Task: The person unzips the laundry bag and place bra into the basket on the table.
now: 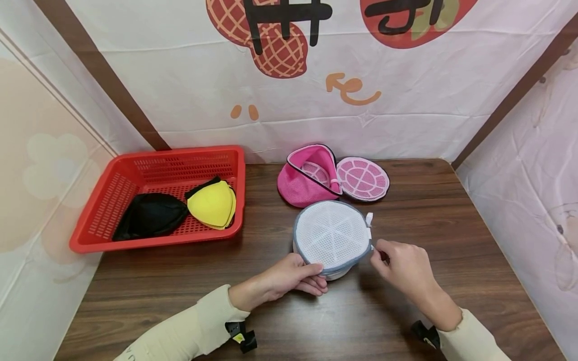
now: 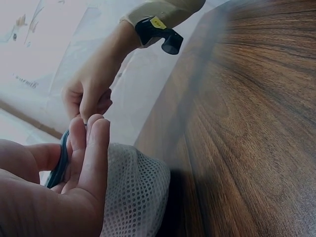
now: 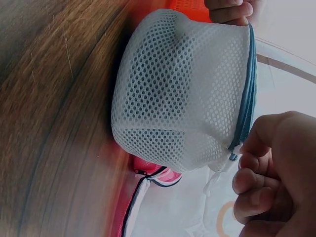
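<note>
A white mesh laundry bag with a grey-blue zipped rim stands on the table, its round lid lying over the top. My left hand grips the front rim, thumb on top and fingers underneath. At the bag's right side my right hand pinches the zipper pull between thumb and curled forefinger. The zipper runs along the rim in the right wrist view, and the mesh side bulges a little. A white loop tab sticks out near the back right of the rim.
Behind the white bag, a pink mesh bag lies unzipped with its lid folded out to the right. A red basket at left holds a black bra cup and yellow cups. Printed cloth hangs behind the table.
</note>
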A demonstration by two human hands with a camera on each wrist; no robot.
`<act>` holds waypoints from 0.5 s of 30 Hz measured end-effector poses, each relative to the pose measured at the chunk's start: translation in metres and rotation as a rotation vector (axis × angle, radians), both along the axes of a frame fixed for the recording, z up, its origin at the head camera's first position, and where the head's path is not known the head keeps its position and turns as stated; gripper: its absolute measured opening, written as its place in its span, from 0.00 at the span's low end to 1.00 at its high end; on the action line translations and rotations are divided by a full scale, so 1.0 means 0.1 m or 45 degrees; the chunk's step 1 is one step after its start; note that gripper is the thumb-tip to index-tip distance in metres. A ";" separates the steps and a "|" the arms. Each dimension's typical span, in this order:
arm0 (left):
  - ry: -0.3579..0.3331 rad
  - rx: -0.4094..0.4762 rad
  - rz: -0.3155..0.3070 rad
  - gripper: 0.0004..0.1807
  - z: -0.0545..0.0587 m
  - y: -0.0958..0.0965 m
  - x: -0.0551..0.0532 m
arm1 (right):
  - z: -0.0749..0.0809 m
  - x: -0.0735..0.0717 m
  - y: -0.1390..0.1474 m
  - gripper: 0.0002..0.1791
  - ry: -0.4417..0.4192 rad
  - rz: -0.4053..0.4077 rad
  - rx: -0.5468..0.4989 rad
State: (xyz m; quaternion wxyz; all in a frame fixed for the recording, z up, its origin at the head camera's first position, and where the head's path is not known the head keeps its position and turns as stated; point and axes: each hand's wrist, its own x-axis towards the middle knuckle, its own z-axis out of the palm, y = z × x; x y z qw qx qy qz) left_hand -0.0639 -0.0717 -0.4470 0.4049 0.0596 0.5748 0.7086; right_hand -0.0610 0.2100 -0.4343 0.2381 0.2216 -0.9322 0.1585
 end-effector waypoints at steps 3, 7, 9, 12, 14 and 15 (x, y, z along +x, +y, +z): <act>0.000 0.000 0.000 0.21 0.00 0.00 0.00 | -0.01 0.00 -0.01 0.14 -0.004 -0.007 0.003; -0.002 0.000 0.009 0.20 0.00 0.00 0.00 | -0.01 0.00 -0.01 0.14 -0.032 -0.011 0.013; -0.005 -0.003 0.009 0.20 0.00 0.00 0.00 | -0.01 0.00 -0.01 0.13 -0.046 -0.015 0.018; -0.014 -0.009 0.001 0.21 0.00 0.01 0.00 | -0.02 0.00 0.00 0.13 -0.054 -0.021 0.028; -0.025 -0.019 -0.010 0.22 0.01 0.01 0.00 | -0.02 0.00 0.00 0.13 -0.053 -0.023 0.036; -0.031 -0.026 -0.014 0.23 0.01 0.01 0.00 | -0.02 0.00 0.00 0.14 -0.056 -0.025 0.041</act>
